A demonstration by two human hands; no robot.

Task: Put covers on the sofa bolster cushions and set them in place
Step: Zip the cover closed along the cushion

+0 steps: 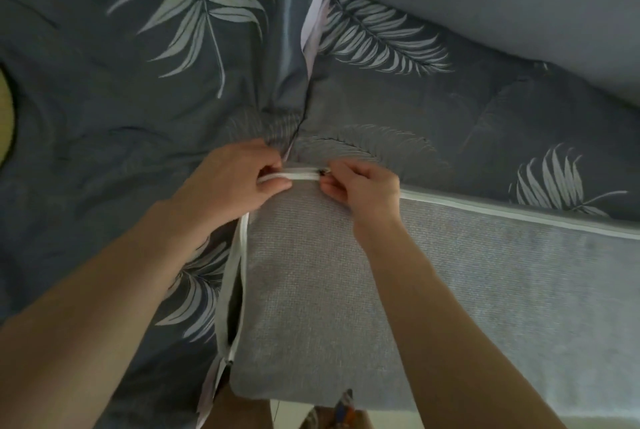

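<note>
Currently we pinch the white zipper (pixel 304 175) at 12 o'clock on the soft, floppy cushion cover (pixel 346 272), left hand (pixel 235 182) clamping piping, right hand (pixel 363 189) gripping the pull.

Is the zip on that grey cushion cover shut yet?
Partly open: the white zip edge still gapes down the left side, while both hands work the corner.

Left hand (pixel 239 175) pinches white piping (pixel 298 175) at grey cushion (pixel 346 290) corner; right hand (pixel 363 187) grips zipper pull (pixel 323 172).
</note>
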